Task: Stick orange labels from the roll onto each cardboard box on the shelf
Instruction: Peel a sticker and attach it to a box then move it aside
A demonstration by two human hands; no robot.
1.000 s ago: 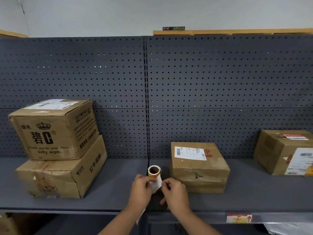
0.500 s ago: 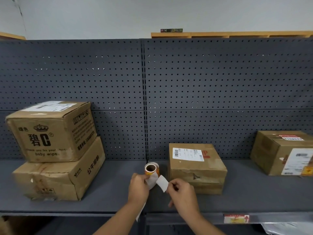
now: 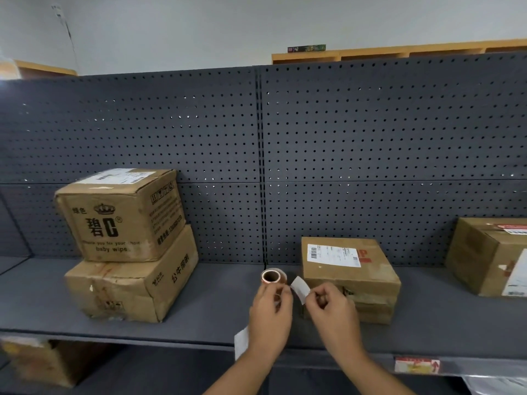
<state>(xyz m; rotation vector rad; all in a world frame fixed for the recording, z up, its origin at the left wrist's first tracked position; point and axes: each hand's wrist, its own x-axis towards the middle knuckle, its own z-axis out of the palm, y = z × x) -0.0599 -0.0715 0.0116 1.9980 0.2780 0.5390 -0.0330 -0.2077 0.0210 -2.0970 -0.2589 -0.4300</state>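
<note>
The upper left box [image 3: 119,215] reads "碧C" and "baby wipe".

label roll [image 3: 273,277] sits in my left hand [image 3: 269,317], brown core end facing me, orange wrap, and a peeled label [image 3: 300,285] shows its white back, pinched in my right hand [image 3: 332,310]. two stacked cardboard boxes on the shelf [image 3: 222,303] left: baby wipe box [image 3: 121,213] on top of a flatter box [image 3: 128,286]. small box [image 3: 349,276] with a white shipping label just behind my hands, another box [image 3: 490,256] far right, cut off by the frame.
</note>
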